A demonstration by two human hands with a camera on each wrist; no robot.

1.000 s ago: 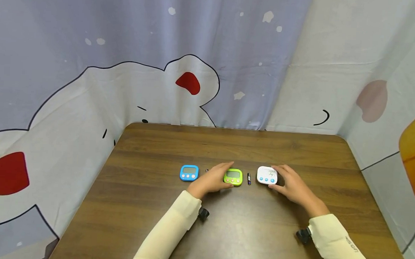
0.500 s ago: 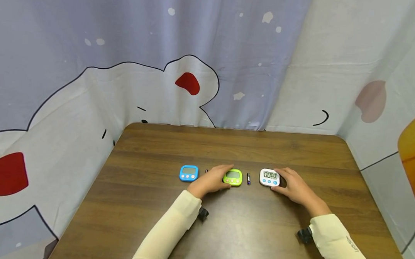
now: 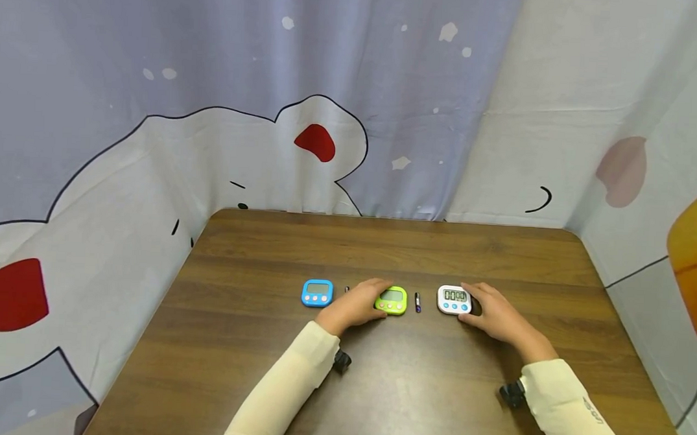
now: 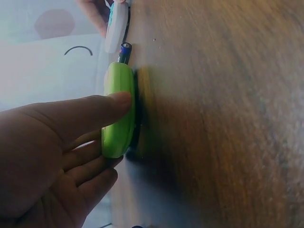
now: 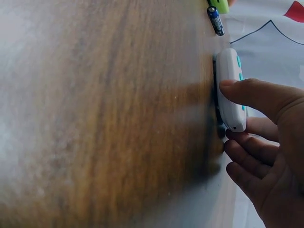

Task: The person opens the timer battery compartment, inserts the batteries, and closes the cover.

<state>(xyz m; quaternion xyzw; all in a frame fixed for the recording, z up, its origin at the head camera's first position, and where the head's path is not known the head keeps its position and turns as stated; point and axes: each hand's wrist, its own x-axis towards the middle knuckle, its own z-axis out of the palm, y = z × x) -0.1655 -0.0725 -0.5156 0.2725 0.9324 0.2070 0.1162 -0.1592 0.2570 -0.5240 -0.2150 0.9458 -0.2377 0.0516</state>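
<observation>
My left hand (image 3: pixel 356 305) grips a green digital timer (image 3: pixel 392 300) by its left side, thumb on the near edge and fingers at the far edge. In the left wrist view the thumb presses the side of the green timer (image 4: pixel 118 133). My right hand (image 3: pixel 493 314) holds a white digital timer (image 3: pixel 454 300) with blue buttons by its right side; its display shows zeros. The right wrist view has the thumb on the edge of the white timer (image 5: pixel 232 104). Between the two timers lies a small battery (image 3: pixel 417 302).
A blue timer (image 3: pixel 318 293) lies left of my left hand on the wooden table (image 3: pixel 376 387). A second battery (image 3: pixel 346 289) shows partly behind that hand. A printed curtain (image 3: pixel 389 83) hangs along the table's back edge.
The white timer has shifted slightly right and toward me with my right hand, and its display now faces up readably with zeros. My left hand stays on the green timer.
</observation>
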